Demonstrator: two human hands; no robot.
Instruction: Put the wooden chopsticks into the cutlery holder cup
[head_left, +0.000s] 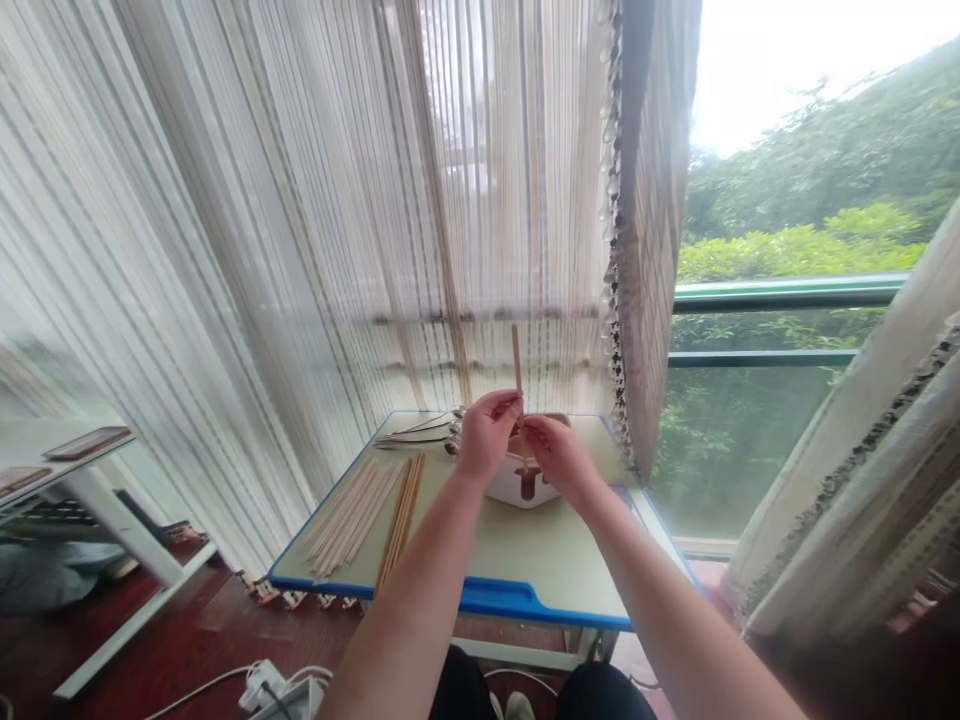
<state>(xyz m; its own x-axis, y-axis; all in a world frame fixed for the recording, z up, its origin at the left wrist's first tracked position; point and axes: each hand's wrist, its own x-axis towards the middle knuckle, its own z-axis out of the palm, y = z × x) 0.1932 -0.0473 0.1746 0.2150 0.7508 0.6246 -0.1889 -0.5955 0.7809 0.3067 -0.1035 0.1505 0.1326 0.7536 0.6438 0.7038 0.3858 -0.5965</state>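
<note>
Many pale sticks [352,520] lay on the desk [540,560], left of some brown sticks [403,515]; several spoons [452,440] rested behind. The left hand [486,435] had its fingertips clamped on an upright brown strip [517,360] above a white container [504,487]. The right hand [556,450] pinched its fingertips together at the strip's lower end, partly blocking the container. Farther right stood a window railing [780,298].

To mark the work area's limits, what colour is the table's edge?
The table's edge is blue, clearest along its front in the head view.
</note>
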